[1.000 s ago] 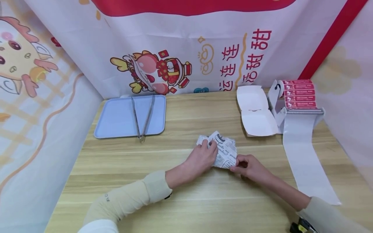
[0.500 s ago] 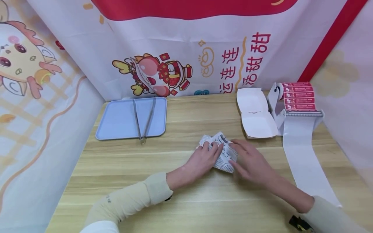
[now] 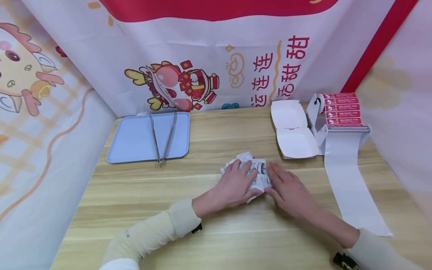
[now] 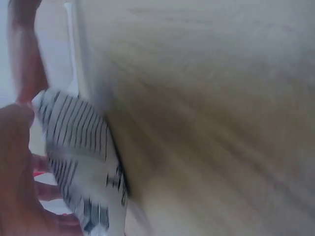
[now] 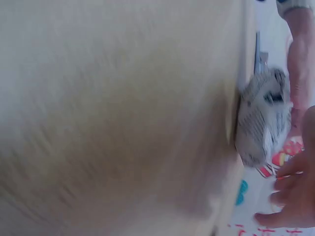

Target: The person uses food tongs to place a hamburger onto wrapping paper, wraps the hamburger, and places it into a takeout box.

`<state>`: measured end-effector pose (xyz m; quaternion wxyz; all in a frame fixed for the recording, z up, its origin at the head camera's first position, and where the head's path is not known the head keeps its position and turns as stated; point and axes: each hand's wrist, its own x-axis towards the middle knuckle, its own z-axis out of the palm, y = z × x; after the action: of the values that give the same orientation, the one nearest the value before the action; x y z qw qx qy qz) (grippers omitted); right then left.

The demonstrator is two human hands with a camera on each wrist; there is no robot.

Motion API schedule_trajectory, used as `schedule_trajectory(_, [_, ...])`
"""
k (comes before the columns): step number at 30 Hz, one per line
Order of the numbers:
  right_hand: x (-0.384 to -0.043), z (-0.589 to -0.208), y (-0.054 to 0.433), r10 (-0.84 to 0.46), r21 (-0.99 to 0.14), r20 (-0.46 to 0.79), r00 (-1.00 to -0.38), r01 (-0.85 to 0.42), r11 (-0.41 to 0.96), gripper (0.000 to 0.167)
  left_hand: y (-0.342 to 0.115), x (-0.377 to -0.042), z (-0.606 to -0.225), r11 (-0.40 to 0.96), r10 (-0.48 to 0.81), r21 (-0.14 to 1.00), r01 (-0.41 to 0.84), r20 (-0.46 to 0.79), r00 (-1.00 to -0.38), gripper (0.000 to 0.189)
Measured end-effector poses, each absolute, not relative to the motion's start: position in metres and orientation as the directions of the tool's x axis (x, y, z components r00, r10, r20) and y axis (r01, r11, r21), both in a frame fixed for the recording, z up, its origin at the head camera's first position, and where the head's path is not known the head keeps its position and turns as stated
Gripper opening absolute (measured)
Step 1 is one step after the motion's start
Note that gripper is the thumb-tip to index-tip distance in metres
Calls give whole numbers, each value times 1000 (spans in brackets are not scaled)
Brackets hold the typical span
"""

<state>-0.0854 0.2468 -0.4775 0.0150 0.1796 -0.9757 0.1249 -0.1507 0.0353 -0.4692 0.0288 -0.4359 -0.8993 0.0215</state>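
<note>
A small parcel of printed newspaper-style wrapping paper [image 3: 259, 173] lies on the wooden table, folded with loose points at its far left and near edge. My left hand [image 3: 236, 183] rests over its left part, fingers spread on top and thumb along the near edge. At its right edge my right hand [image 3: 290, 189] touches the paper with straight fingers held together. The left wrist view shows the wrapping paper [image 4: 81, 152] bulging beside the left thumb. In the right wrist view the parcel [image 5: 266, 118] looks rounded. Whatever is inside is hidden.
A blue tray [image 3: 131, 138] stands back left with metal tongs [image 3: 156, 144] lying across it. Back right is an open white box [image 3: 295, 140], beside a label dispenser [image 3: 344, 120]. Its white backing strip [image 3: 351, 187] trails down the table's right side.
The right hand has gone from pinching the paper's near right corner to lying along its right edge. The paper there is folded in, and the left fingers have spread out.
</note>
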Motion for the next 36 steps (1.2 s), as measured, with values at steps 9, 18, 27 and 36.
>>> schedule_trajectory(9, [-111,-485,257,-419,-272,-15,-908,-399,875,64,40,-147,-481,610,791,-143,780,40,-611,62])
schedule_trajectory(18, [-106,-470,304,-266,-393,38,-963,-259,882,43,31,-160,-480,586,810,8,810,-8,-586,58])
schedule_trajectory(27, [-114,-465,422,132,-492,186,-974,24,870,37,7,-177,-479,605,796,47,795,-31,-604,56])
schedule_trajectory(36, [-135,-490,489,449,-631,-304,-840,531,566,92,-7,-183,-481,611,792,69,789,-35,-610,56])
